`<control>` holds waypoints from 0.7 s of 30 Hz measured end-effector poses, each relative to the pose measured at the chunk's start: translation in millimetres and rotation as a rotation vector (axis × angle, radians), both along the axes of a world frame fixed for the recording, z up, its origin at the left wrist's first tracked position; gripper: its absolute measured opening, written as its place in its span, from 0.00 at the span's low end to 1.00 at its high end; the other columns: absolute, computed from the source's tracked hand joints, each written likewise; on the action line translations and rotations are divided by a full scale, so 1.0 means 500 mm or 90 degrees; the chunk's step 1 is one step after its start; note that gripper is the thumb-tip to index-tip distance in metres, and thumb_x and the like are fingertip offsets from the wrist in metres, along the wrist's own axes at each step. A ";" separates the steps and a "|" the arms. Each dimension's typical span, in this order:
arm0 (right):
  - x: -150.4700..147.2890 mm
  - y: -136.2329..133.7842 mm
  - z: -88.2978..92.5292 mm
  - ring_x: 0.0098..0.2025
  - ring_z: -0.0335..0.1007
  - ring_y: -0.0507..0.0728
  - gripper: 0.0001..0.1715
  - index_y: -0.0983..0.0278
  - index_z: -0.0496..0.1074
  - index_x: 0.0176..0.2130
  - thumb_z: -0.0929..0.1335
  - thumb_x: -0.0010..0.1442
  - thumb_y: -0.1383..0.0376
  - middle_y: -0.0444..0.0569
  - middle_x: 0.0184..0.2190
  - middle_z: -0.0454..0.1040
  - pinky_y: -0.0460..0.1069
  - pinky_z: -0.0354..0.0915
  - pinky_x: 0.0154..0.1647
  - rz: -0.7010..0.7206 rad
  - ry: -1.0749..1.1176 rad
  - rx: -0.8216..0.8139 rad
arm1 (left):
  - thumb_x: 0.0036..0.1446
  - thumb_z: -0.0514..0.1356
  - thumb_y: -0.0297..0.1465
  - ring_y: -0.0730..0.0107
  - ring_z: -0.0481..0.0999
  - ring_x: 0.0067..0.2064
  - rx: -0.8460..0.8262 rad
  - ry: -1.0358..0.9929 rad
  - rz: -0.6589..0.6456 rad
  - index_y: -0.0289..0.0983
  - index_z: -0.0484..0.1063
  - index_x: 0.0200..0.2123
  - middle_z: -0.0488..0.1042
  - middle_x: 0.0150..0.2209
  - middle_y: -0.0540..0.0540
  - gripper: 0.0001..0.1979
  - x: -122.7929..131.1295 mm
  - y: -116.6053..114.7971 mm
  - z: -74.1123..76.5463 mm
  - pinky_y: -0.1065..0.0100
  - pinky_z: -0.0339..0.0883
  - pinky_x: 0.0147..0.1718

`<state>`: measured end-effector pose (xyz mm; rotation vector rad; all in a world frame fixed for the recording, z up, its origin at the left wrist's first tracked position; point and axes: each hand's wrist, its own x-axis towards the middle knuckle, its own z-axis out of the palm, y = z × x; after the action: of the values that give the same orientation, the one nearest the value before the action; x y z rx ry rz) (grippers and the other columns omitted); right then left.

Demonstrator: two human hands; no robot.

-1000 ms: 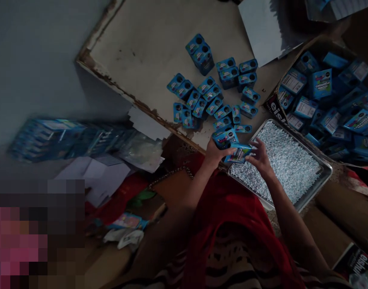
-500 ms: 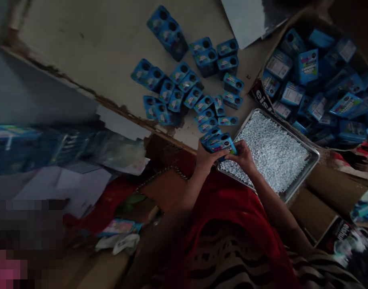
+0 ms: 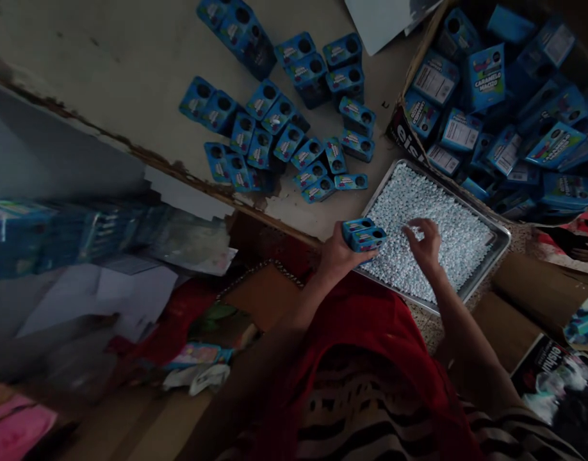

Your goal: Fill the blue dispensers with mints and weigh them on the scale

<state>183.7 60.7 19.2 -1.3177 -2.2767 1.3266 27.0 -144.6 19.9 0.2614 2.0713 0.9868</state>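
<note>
My left hand (image 3: pixel 337 256) grips two small blue boxes (image 3: pixel 364 234) side by side, their round holes facing up, at the near left corner of a metal tray (image 3: pixel 501 238). The tray is filled with small pale blue-white candies (image 3: pixel 438 198). My right hand (image 3: pixel 424 244) hovers over the candies just right of the boxes, fingers bent down and bunched toward them; whether it holds any candy I cannot make out. Several more open blue boxes (image 3: pixel 284 128) stand in a cluster on the worn white table (image 3: pixel 130 77) beyond my left hand.
A cardboard carton (image 3: pixel 409 137) at the right is heaped with flat blue boxes (image 3: pixel 486 77). Stacked blue packs (image 3: pixel 58 234), papers and plastic lie at the left below the table edge. A sheet of paper (image 3: pixel 380 19) lies at the far edge. Red cloth covers my lap.
My right hand has let go of the box it held against the left hand's boxes and moved right over the candies. The view has swung left.
</note>
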 end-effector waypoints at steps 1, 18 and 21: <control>0.003 0.039 -0.014 0.54 0.76 0.69 0.19 0.56 0.82 0.42 0.73 0.68 0.45 0.56 0.46 0.83 0.66 0.67 0.66 0.055 0.003 0.087 | 0.35 0.85 0.46 0.41 0.86 0.50 -0.060 0.022 -0.063 0.46 0.69 0.51 0.83 0.44 0.43 0.43 0.006 0.002 0.005 0.49 0.78 0.50; 0.006 0.129 -0.185 0.60 0.77 0.69 0.29 0.59 0.84 0.53 0.67 0.71 0.42 0.59 0.54 0.84 0.64 0.68 0.69 0.197 0.018 0.097 | 0.29 0.84 0.39 0.34 0.86 0.51 -0.266 0.090 -0.284 0.42 0.71 0.50 0.85 0.41 0.38 0.43 0.035 0.184 -0.105 0.48 0.76 0.52; 0.001 0.089 -0.175 0.59 0.80 0.67 0.29 0.57 0.84 0.49 0.68 0.68 0.39 0.56 0.52 0.85 0.61 0.70 0.67 0.053 0.084 -0.019 | 0.26 0.84 0.38 0.35 0.86 0.48 -0.226 0.111 -0.299 0.42 0.71 0.49 0.84 0.38 0.41 0.44 0.040 0.215 -0.109 0.50 0.76 0.49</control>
<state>184.3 105.2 -68.4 -1.1182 -2.2525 1.4351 47.0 -37.0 -34.9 0.6290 2.1543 0.3172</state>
